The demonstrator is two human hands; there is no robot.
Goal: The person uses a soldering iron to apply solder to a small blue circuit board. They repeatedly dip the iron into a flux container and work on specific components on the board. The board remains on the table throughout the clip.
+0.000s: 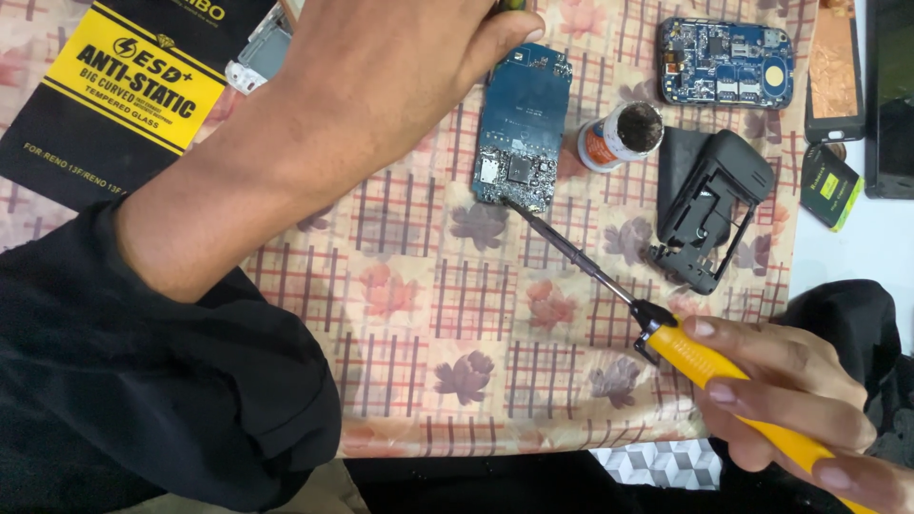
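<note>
The left hand (pixel 381 67) reaches across from the left, thumb pressing the far end of a blue circuit board (pixel 522 128) on the floral-clothed surface (pixel 428 314); its other fingers are hidden. Right of it stand a small open jar (pixel 621 136), a black plastic housing (pixel 709 205) and a second board (pixel 725 62). At near right, the right hand (pixel 800 400) has its fingers closed around a yellow-handled soldering iron (pixel 666 333), tip touching the board's near end.

A small phone-repair workbench.

The bench (pixel 533 381) is covered with a flowered, checked cloth and strewn with bare blue circuit boards (pixel 522 128), a black plastic phone frame (pixel 709 209), a small battery (pixel 830 186), a little pot of dark paste (pixel 621 136) and a boxed screen protector (pixel 124 86). A yellow-handled soldering iron (pixel 609 286) has its tip on one board.
</note>
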